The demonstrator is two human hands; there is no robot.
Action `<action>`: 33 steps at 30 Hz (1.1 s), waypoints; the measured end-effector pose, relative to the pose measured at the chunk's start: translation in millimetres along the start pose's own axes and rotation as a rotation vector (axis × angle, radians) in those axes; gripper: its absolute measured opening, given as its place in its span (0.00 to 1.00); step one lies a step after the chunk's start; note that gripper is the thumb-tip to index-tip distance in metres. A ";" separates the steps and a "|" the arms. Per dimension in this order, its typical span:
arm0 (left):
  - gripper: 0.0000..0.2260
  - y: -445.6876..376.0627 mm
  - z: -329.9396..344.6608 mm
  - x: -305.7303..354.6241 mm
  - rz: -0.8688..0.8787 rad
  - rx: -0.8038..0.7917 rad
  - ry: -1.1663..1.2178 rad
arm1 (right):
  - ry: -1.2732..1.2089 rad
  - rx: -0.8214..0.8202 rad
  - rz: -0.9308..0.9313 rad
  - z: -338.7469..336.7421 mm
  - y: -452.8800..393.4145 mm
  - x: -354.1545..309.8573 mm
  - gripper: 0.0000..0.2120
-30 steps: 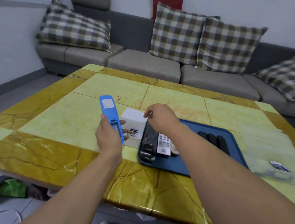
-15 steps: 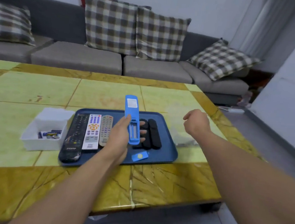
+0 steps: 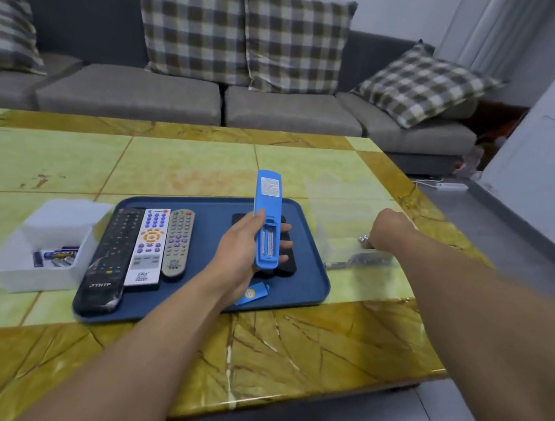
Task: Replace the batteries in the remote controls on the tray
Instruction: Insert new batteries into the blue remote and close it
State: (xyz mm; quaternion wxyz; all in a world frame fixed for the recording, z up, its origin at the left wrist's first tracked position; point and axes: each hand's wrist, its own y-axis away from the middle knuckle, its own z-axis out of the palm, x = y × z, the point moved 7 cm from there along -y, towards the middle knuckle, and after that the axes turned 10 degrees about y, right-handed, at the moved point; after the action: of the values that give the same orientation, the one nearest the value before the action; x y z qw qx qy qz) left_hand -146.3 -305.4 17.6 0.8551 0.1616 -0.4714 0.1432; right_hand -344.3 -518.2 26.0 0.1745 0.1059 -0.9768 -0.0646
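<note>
Beyond the bench stands your long grey fabric sofa (image 3: 178, 101) with checked brown-and-cream cushions (image 3: 191, 25) propped along its back. The bench (image 3: 291, 339) itself is a low glossy slab tiled in pale green with amber marbled borders. On it, in front of you, lies the dark blue rectangular plastic tray (image 3: 309, 290). At the tray's left end three remotes lie side by side, buttons up: a long black remote (image 3: 111, 256), a white remote with blue and orange buttons (image 3: 148, 249) and a slimmer grey remote (image 3: 177, 242). Just left of the tray sits a white open plastic box (image 3: 22, 275) with a few blue-labelled batteries (image 3: 56, 254) in it.

Your left hand (image 3: 241, 257) is curled around the bright blue slim remote (image 3: 267, 216), holding it tilted up above the tray's middle, back side toward you, its battery compartment uncovered. Black covers (image 3: 286, 265) lie on the tray under that hand, and a small blue battery cover (image 3: 252, 293) lies near the tray's front edge.

Your right hand (image 3: 390, 230) is closed in a fist over the clear plastic bag (image 3: 350, 247) right of the tray, with a silvery battery end (image 3: 363, 239) at its knuckles; you cannot tell whether the fingers pinch it.
</note>
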 end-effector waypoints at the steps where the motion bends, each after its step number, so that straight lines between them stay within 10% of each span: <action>1: 0.13 -1.2 -1.8 -0.5 0.000 0.004 -0.001 | -0.009 -0.013 -0.002 -0.2 -1.7 -3.5 0.25; 12: 0.12 5.6 -24.0 6.0 0.001 0.021 -0.040 | 0.087 -0.024 -0.080 -8.6 4.3 -23.3 0.20; 17: 0.12 15.0 -43.9 22.2 0.087 0.083 -0.102 | -0.338 0.250 -0.120 -50.6 51.5 -43.4 0.05; 22: 0.11 31.0 -61.8 28.9 0.107 0.166 -0.085 | -1.495 -0.201 -0.363 -52.5 149.4 -134.5 0.07; 26: 0.15 50.3 -76.2 27.9 0.038 0.181 -0.017 | -1.874 -0.484 -0.315 -49.7 180.5 -176.9 0.03; 30: 0.15 65.1 -98.0 34.0 0.031 0.196 -0.002 | -1.815 -0.552 -0.372 -49.5 199.5 -196.8 0.02; 33: 0.13 67.5 -114.0 31.4 0.022 0.227 0.040 | -1.540 -0.281 -0.411 -50.5 207.7 -200.9 0.05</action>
State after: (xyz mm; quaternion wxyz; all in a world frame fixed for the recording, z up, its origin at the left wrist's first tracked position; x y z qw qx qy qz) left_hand -70.3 -194.4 -3.5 0.8388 0.2495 -0.4368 0.2083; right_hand -180.5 -275.3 41.1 -0.5509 0.1863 -0.7666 -0.2725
